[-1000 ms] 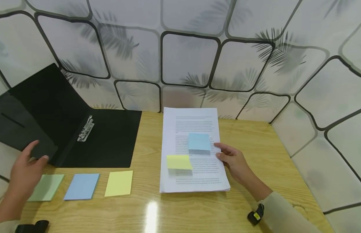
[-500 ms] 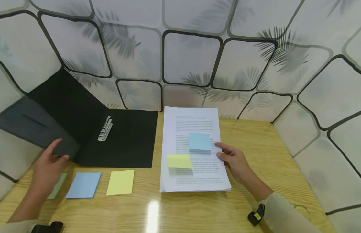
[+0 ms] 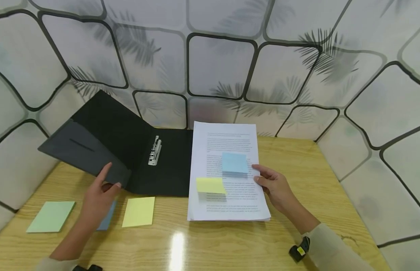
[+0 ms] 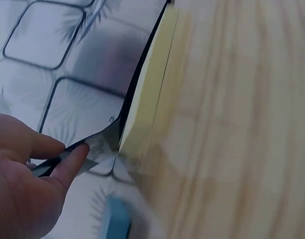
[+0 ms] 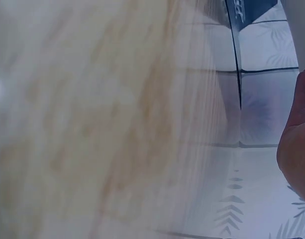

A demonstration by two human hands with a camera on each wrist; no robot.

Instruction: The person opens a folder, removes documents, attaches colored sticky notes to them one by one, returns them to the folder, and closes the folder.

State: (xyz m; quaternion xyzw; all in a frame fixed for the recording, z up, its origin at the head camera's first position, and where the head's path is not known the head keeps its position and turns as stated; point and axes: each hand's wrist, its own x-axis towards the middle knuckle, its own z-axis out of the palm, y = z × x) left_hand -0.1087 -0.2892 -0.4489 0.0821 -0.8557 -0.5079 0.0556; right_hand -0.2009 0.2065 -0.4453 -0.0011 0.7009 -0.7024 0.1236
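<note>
A black clip folder lies spread on the table, its left cover tilted up and its metal clip bare. My left hand pinches that cover's near edge between thumb and fingers, as the left wrist view also shows. To the right is a stack of printed paper; the folder's right edge is hidden behind or under it. A blue sticky note and a yellow sticky note are on the top sheet. My right hand grips the stack's right edge, thumb on top.
On the wooden table, near the front left, lie a green sticky pad, a blue pad partly covered by my left arm, and a yellow pad. A patterned wall closes off the back and both sides.
My left hand has slid the folder to the right, from apart from the paper stack up to its left edge. The right hand and the stack have barely moved.
</note>
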